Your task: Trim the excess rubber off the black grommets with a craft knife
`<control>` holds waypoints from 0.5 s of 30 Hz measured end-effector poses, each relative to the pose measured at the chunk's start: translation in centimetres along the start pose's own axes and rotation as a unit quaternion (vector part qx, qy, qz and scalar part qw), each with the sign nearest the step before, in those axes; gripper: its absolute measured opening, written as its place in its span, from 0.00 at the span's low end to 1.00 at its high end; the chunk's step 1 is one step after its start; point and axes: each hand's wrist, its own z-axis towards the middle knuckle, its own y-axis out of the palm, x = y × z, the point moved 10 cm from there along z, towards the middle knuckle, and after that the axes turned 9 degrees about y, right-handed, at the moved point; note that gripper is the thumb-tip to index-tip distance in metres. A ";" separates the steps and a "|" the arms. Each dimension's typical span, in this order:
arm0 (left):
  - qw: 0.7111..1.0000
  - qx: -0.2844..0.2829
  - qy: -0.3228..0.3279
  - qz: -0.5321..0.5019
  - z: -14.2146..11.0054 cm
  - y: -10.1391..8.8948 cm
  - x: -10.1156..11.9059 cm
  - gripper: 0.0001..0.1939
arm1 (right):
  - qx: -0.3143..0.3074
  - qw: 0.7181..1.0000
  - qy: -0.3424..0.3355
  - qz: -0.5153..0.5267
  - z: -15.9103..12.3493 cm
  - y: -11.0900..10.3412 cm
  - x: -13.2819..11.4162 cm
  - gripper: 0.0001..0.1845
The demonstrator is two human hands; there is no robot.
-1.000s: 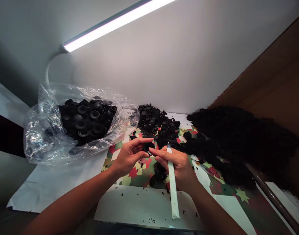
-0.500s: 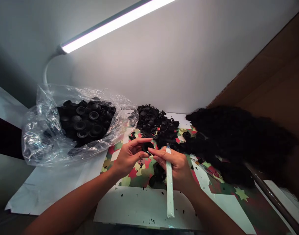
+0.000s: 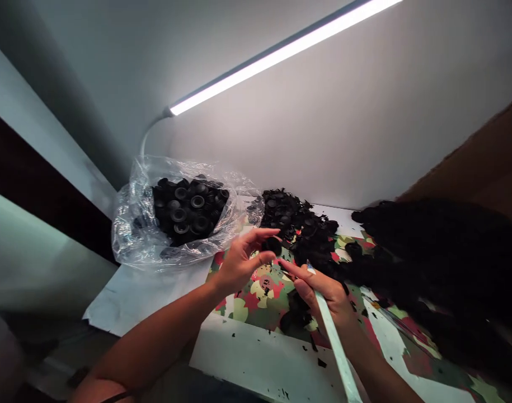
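My left hand (image 3: 243,262) is closed on a small round black rubber piece (image 3: 272,246), pinching it between thumb and fingers. Just to the right and a little lower, my right hand (image 3: 327,294) grips a long, narrow white-handled tool (image 3: 333,336). The tool slants from between thumb and forefinger down toward the near edge; what its working end is, I cannot make out. A tiny black scrap (image 3: 281,264) shows at the right fingertips. Below the hands, several black pieces (image 3: 295,313) lie on the camouflage-patterned sheet (image 3: 249,299).
A clear plastic bag (image 3: 130,235) of black ribbed rubber parts (image 3: 188,212) stands at the left. Behind my hands is a heap of black pieces (image 3: 289,210). A large black pile (image 3: 440,252) spreads at the right, beside cardboard (image 3: 482,162). A tube lamp (image 3: 281,56) hangs above.
My view has turned left, so the scene sits further right. My right fingers have come away from the black rubber piece, and the white-handled tool has tilted.
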 end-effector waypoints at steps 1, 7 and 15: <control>0.997 0.024 0.024 0.067 0.6 -1.6 1.4 0.22 | 0.014 1.000 0.002 -0.006 -0.2 -0.5 0.5 0.21; 0.804 0.178 0.014 0.567 3.7 -16.4 8.3 0.22 | 0.177 0.975 0.092 -0.102 -3.6 -7.6 5.9 0.26; 0.705 0.108 -0.116 0.691 7.0 -23.4 6.2 0.22 | 0.253 0.917 0.134 -0.280 -8.3 -11.3 13.0 0.37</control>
